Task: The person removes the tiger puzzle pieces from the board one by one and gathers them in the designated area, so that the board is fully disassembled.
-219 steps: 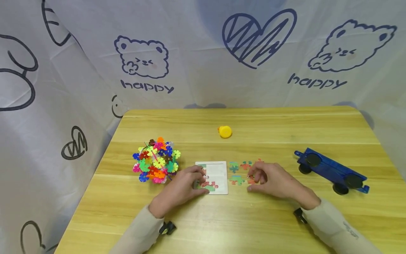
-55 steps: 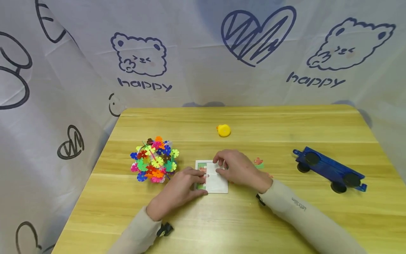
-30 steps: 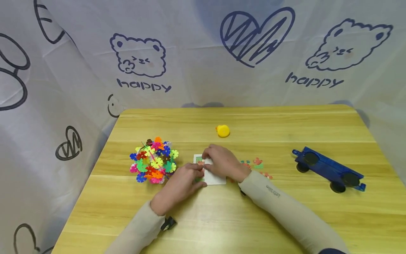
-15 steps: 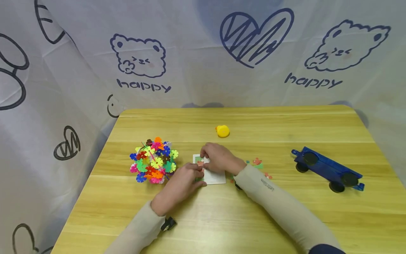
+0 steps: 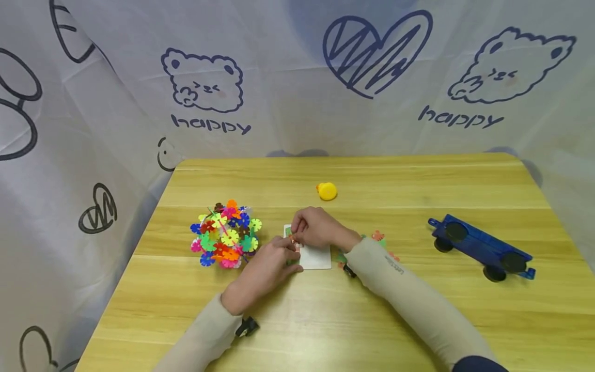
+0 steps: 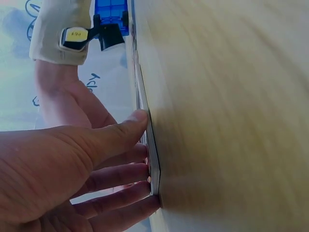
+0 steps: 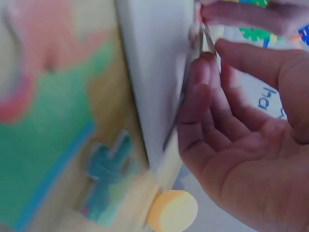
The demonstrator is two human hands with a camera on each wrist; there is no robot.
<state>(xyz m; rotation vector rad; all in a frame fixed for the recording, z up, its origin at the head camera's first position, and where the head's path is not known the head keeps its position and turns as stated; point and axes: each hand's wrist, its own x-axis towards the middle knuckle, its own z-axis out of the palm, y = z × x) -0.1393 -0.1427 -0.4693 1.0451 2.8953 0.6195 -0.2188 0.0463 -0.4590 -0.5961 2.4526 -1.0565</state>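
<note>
A flat white puzzle tray point(image 5: 316, 257) lies mid-table, with green and pink pieces along its left side, partly covered by the hands. My left hand point(image 5: 264, 269) rests at the tray's left side. Its thumb touches the near edge, and its fairly straight fingers lie against the pieces. Over the far left part of the tray, my right hand point(image 5: 317, 227) pinches a thin puzzle piece point(image 7: 210, 41) between thumb and forefinger. In the right wrist view that piece stands tilted off the tray, close to a left fingertip. Its printed side is mostly hidden.
Loose puzzle pieces point(image 5: 378, 236) lie right of the tray, partly under the right forearm. A cluster of colourful flower-shaped discs point(image 5: 228, 235) stands left. A yellow toy duck point(image 5: 327, 191) sits behind, and a blue wheeled toy point(image 5: 483, 247) lies at the right.
My right hand has come from the loose pieces at the right to the tray's left part. The tray has slid slightly away. Just now a piece at my right fingertips has tilted up.
</note>
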